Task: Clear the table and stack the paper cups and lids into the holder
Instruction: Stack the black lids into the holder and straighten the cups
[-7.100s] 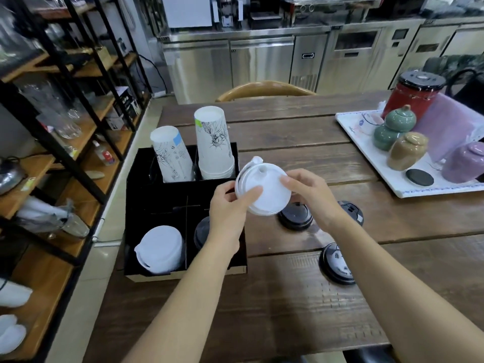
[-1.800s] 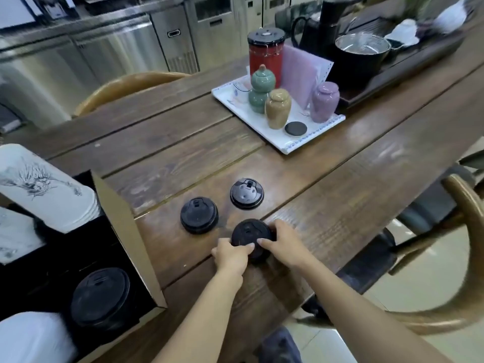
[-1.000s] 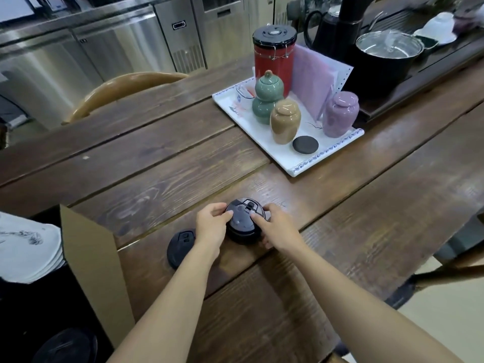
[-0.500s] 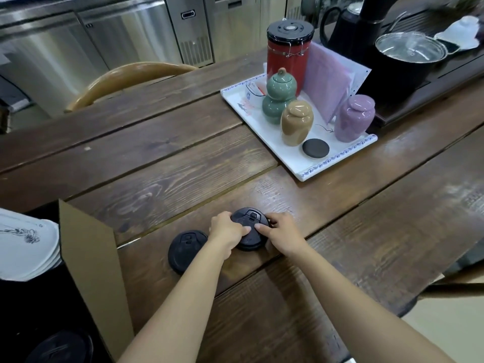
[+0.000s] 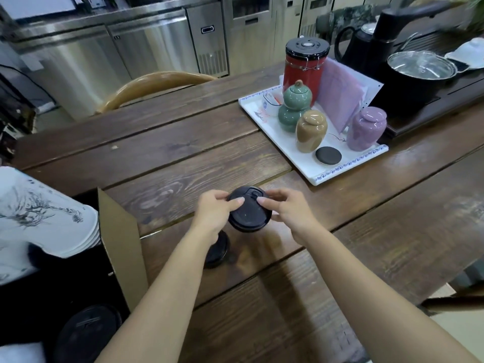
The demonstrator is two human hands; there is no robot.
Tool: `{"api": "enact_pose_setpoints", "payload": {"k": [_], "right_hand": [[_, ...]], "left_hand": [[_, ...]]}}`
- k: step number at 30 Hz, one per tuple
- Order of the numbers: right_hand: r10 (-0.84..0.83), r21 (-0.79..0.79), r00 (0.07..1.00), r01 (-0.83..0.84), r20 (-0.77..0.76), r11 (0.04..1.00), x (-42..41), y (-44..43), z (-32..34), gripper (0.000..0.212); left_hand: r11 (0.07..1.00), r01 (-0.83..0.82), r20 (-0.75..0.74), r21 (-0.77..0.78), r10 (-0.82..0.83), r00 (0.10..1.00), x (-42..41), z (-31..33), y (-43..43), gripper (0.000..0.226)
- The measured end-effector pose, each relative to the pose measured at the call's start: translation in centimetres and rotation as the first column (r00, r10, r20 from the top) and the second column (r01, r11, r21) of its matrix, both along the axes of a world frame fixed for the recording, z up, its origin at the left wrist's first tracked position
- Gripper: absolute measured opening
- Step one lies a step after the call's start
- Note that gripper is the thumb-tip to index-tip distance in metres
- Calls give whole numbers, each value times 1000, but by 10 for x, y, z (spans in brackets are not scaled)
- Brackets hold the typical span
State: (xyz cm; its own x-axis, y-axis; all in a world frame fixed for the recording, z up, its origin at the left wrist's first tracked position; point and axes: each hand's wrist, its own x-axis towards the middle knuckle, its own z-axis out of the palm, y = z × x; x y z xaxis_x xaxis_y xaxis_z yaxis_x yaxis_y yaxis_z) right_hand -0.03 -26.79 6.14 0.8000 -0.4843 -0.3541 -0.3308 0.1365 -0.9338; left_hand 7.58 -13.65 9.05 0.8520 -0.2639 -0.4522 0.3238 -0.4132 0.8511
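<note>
Both hands hold a small stack of black cup lids just above the wooden table. My left hand grips its left rim and my right hand its right rim. Another black lid lies flat on the table below my left wrist, partly hidden by it. The black holder, with a brown cardboard side, stands at the left edge. It holds stacked white paper cups, a stack of black lids and white lids.
A white tray with a red canister, green, tan and purple jars and a black disc sits far right. Behind it stand a black kettle and a pot on a dark tea tray. A wooden chair back lies beyond the table's far edge.
The stacked black lids have come up off the table between both hands. One lid stays on the table, now under my left wrist. The view shifted slightly.
</note>
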Motion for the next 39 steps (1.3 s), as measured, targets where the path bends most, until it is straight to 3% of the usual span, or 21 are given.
{"api": "enact_pose_setpoints", "payload": {"k": [4, 9, 15, 21, 26, 29, 32, 36, 39], "right_hand": [[61, -43, 998, -60, 12, 997, 20, 31, 10, 31], [89, -169, 995, -96, -49, 981, 38, 68, -15, 29], [180, -310, 975, -213, -133, 926, 39, 87, -42, 31], [255, -353, 940, -324, -228, 878, 34, 93, -55, 38], [243, -268, 908, -342, -340, 901, 34, 88, -67, 48], [289, -165, 903, -353, -319, 921, 31, 85, -68, 42], [315, -49, 919, -335, -238, 941, 29, 83, -62, 42], [281, -32, 949, -289, -144, 957, 29, 84, -42, 42], [254, -78, 966, -257, -41, 963, 31, 88, -17, 36]], "left_hand": [[995, -87, -29, -44, 85, 996, 9, 10, 38, 28], [983, -185, 45, 5, 184, 982, 5, -17, 71, 12], [972, -198, 127, 123, 183, 975, -10, -45, 84, 32], [960, -172, 37, 223, 168, 985, -17, -61, 93, 35], [964, -261, -255, 47, 264, 930, -15, -57, 89, 40], [954, -299, -381, -19, 270, 884, -15, -53, 88, 37], [928, -366, -447, -69, 299, 843, -14, -49, 91, 16], [889, -419, -503, -184, 281, 817, -12, -38, 99, 30], [884, -389, -470, -260, 236, 851, -10, -21, 111, 28]]}}
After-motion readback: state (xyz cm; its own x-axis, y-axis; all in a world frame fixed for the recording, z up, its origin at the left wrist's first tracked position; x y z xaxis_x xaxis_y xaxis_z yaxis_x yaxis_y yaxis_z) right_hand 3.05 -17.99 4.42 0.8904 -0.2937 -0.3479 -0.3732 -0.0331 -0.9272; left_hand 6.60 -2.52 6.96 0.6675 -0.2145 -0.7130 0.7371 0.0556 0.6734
